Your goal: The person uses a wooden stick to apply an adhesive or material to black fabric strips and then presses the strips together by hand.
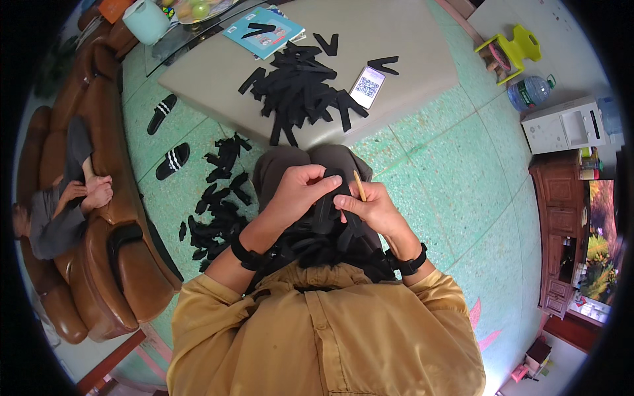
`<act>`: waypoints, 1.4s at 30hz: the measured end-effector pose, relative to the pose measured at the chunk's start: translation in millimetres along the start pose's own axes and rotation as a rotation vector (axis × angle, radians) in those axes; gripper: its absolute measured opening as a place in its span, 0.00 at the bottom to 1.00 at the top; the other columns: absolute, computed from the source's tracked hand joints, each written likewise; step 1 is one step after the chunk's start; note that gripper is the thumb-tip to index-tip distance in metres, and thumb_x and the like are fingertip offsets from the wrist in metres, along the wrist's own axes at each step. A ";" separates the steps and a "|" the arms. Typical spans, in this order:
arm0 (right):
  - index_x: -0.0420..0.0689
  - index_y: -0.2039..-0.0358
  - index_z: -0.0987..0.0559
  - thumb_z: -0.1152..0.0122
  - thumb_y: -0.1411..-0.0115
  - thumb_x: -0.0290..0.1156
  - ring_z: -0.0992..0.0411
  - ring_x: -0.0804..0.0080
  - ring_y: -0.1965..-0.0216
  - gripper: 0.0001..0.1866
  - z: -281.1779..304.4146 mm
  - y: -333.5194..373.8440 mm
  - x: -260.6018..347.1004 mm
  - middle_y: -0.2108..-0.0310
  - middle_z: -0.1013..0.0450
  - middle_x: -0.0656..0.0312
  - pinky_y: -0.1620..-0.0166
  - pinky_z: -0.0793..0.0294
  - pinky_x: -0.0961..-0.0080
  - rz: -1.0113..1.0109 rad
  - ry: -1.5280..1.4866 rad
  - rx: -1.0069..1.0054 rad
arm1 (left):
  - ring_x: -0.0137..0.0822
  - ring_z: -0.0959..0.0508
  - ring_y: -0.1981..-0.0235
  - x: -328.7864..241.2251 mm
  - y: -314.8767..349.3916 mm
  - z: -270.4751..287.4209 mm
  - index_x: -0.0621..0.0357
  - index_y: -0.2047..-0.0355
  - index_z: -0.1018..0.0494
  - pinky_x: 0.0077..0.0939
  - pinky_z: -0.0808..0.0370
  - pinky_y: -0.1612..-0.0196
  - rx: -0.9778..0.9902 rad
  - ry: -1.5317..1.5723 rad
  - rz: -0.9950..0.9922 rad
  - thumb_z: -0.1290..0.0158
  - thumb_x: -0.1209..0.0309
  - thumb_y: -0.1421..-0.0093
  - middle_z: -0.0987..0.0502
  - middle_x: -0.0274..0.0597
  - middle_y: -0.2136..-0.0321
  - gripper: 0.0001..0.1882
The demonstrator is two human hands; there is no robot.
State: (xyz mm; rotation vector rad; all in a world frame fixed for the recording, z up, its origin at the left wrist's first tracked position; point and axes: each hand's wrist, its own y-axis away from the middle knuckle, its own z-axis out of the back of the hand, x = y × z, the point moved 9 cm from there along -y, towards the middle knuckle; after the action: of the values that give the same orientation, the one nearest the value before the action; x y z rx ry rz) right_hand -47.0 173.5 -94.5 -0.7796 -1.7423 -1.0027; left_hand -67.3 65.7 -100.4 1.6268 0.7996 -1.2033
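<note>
Above my lap, my left hand (pixel 300 193) pinches a black fabric strip (pixel 322 210) between thumb and fingers. My right hand (pixel 375 207) is closed around a thin, yellowish wooden stick (pixel 359 186), its upper end sticking out past the fingers. The right thumb and fingertips meet near the strip; whether they also grip it I cannot tell. More black strips (pixel 314 251) lie heaped on my lap below both hands. On the beige table ahead is a large pile of black V-shaped fabric pieces (pixel 294 89), with a few single ones around it.
A phone (pixel 368 87) lies beside the pile on the table (pixel 413 39), and a blue booklet (pixel 264 32) behind it. Loose black pieces (pixel 218 221) and slippers (pixel 173 161) are on the floor at left. A person sits on the brown sofa (pixel 99 277). A green chair (pixel 518 49) stands far right.
</note>
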 end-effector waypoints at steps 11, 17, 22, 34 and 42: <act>0.44 0.86 0.36 0.41 0.44 0.28 0.37 0.86 0.81 0.17 6.4 9.2 -3.8 0.84 0.37 0.72 0.79 0.44 0.85 -0.091 0.080 -0.059 | 0.21 0.27 0.75 17.6 14.9 -2.0 0.63 0.75 0.26 0.14 0.34 0.73 0.244 -0.019 0.092 0.49 0.71 0.42 0.24 0.35 0.77 0.08; 0.42 0.86 0.32 0.36 0.49 0.28 0.47 0.89 0.79 0.15 18.0 -23.8 7.7 0.84 0.43 0.76 0.78 0.48 0.84 0.084 0.199 -0.188 | 0.22 0.25 0.71 19.3 12.9 -6.2 0.68 0.71 0.27 0.16 0.31 0.72 0.275 -0.084 0.064 0.48 0.76 0.43 0.24 0.39 0.75 0.05; 0.43 0.88 0.32 0.36 0.49 0.26 0.46 0.88 0.83 0.16 22.2 -30.7 10.4 0.86 0.41 0.75 0.81 0.49 0.84 0.080 0.113 -0.254 | 0.23 0.25 0.74 21.8 23.6 -9.6 0.67 0.69 0.28 0.17 0.28 0.69 0.301 0.086 0.081 0.46 0.78 0.46 0.25 0.37 0.76 0.05; 0.45 0.83 0.31 0.42 0.42 0.33 0.50 0.88 0.89 0.14 18.7 -46.3 -10.2 0.89 0.44 0.75 0.85 0.57 0.86 -0.179 -0.171 -0.148 | 0.20 0.29 0.67 21.6 12.4 16.4 0.63 0.60 0.31 0.17 0.30 0.64 0.166 0.113 0.078 0.46 0.72 0.44 0.28 0.31 0.69 0.12; 0.44 0.82 0.27 0.40 0.44 0.35 0.49 0.87 0.90 0.13 13.7 -54.7 -5.2 0.91 0.43 0.74 0.86 0.56 0.85 -0.138 -0.063 -0.081 | 0.19 0.33 0.79 3.7 -5.0 34.2 0.63 0.69 0.27 0.12 0.35 0.75 0.008 -0.089 -0.054 0.50 0.70 0.41 0.29 0.29 0.79 0.08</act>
State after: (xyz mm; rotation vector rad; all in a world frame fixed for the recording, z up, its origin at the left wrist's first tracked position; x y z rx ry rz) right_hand -96.9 160.1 -117.8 -0.7569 -1.8387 -1.1588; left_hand -82.5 35.5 -108.5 1.5552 0.7874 -1.3092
